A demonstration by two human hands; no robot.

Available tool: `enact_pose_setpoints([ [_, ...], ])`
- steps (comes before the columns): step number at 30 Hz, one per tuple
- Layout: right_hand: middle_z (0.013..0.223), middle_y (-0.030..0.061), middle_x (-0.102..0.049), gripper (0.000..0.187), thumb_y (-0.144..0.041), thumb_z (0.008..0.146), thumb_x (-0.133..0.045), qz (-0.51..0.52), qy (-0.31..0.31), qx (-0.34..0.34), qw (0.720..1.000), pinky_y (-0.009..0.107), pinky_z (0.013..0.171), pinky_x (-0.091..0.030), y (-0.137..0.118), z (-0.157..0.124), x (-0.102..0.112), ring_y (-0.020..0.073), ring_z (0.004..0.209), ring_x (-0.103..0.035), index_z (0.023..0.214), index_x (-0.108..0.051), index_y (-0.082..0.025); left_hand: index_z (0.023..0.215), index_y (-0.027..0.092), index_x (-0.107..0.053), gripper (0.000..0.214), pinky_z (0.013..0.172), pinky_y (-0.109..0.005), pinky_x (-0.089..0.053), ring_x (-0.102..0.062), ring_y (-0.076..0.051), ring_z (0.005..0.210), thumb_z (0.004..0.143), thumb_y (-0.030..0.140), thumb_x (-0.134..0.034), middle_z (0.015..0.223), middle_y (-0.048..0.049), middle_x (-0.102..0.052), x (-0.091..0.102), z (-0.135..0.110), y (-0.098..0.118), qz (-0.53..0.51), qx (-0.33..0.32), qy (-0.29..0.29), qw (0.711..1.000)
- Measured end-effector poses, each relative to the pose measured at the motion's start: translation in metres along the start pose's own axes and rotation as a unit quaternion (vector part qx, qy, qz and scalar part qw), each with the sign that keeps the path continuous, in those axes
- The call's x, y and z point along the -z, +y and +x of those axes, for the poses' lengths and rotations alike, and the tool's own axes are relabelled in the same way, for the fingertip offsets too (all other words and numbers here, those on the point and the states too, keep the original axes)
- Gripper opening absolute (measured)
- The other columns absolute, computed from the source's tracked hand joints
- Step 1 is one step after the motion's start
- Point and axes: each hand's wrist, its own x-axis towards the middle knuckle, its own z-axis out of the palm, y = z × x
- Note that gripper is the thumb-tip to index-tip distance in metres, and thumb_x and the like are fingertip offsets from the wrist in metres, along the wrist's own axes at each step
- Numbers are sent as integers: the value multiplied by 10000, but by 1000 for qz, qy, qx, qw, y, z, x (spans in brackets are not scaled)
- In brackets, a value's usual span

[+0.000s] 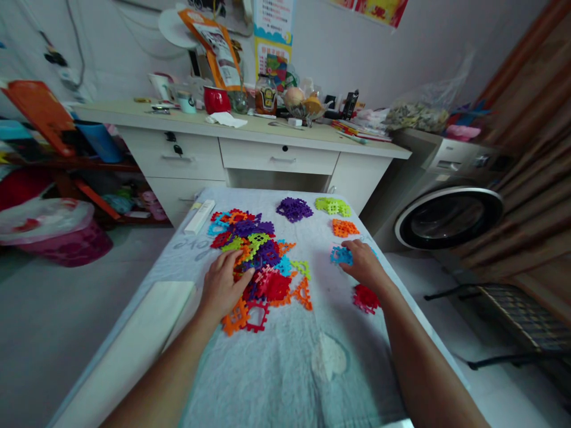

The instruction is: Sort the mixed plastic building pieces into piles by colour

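A mixed heap of coloured plastic snap tiles (261,255) lies in the middle of a cloth-covered table (289,368). My left hand (223,282) rests on the heap's near left side, fingers curled onto the tiles. My right hand (363,264) lies on a small stack of blue tiles (339,255), fingers bent over it. Sorted stacks sit around it: purple (294,209), green (333,206), orange (344,227) and red (366,298) by my right wrist.
A white box (200,216) lies at the table's far left and a pale flat board (147,321) at the near left. Behind stands a cluttered white desk (276,156). A washing machine (448,217) is at the right, a pink tub (57,238) at the left.
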Motion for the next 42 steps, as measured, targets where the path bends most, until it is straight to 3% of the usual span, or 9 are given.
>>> enact_pose_setpoints([
  [4,1157,130,-634,456,-248,792,-626,-25,25,-42,999,359,934,-383,12,-7,-5,270,1068,-558,1236,-598,-149,1255,197,-535,487,1063,-491,-419,-531,-297,1209,875,501,-509,1289,-119,-552,0,0,0,5,-2,-5,1000],
  [16,1165,155,-622,421,-420,856,-600,-45,95,-155,982,412,871,-375,9,-1,-11,313,1045,-518,1201,-654,-185,1248,215,-538,475,1063,-495,-418,-535,-293,1196,873,506,-513,1276,-111,-559,0,1,1,0,-4,-2,1000],
  [23,1161,171,-607,411,-464,894,-556,-44,78,-154,984,454,881,-367,10,-1,-18,339,1063,-484,1150,-701,-177,1254,191,-536,493,1067,-485,-417,-529,-296,1205,880,510,-504,1279,-122,-554,-1,1,-1,5,-7,-7,1000],
  [28,1202,166,-581,421,-468,897,-548,-27,101,-152,983,453,894,-363,5,-4,-15,337,1070,-470,1153,-701,-171,1255,199,-538,489,1063,-491,-420,-531,-296,1203,877,507,-513,1272,-117,-561,-1,1,-1,4,-9,-1,1000],
  [32,1193,145,-586,356,-412,904,-540,17,132,-110,985,443,908,-360,-6,-6,-12,321,1079,-468,1126,-697,-183,1253,191,-538,491,1061,-488,-422,-536,-294,1195,879,508,-514,1267,-121,-564,0,0,1,4,-9,-2,1000],
  [35,1165,125,-604,299,-356,906,-541,71,138,-28,988,419,940,-358,-23,-8,-13,286,1075,-487,1096,-691,-182,1243,192,-539,478,1066,-486,-419,-537,-292,1195,875,496,-520,1270,-120,-561,1,0,2,4,-7,-2,1000],
  [39,1153,104,-619,263,-333,895,-572,131,69,96,984,399,966,-356,-53,-13,-18,251,1063,-503,1089,-682,-193,1247,202,-537,465,1067,-484,-420,-533,-292,1206,875,481,-521,1285,-117,-556,1,0,1,6,-4,-4,1000],
  [42,1198,105,-605,322,-354,900,-577,132,13,142,981,398,984,-352,-71,-16,-23,248,1085,-495,1168,-657,-194,1253,196,-537,474,1067,-483,-419,-533,-294,1206,880,487,-513,1289,-120,-553,1,0,1,5,-4,-5,1000],
])
